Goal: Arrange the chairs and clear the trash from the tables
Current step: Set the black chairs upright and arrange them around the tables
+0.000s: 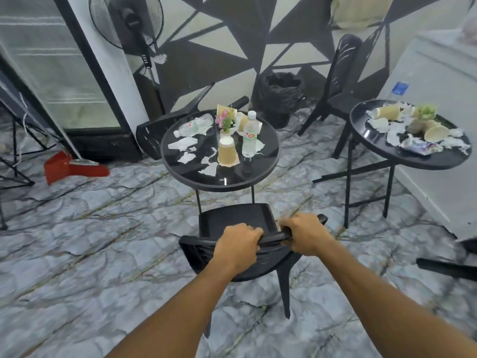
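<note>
A black plastic chair (232,219) stands just in front of me, facing a round black table (232,178). My left hand (236,248) and my right hand (305,235) both grip the top of its backrest. On the table lie a standing water bottle (250,136), a toppled bottle (195,125), an upside-down paper cup (227,151), torn paper scraps (185,157) and a small flower pot (225,122). A second round table (374,151) at the right carries paper cups (436,133), crumpled napkins and wrappers.
A fallen black chair (152,135) lies behind the near table, and another chair (340,81) stands by the wall. A bin with a black bag (280,95) sits between them. A standing fan (129,24), a glass-door fridge (51,73) and a red dustpan (64,167) are at the left.
</note>
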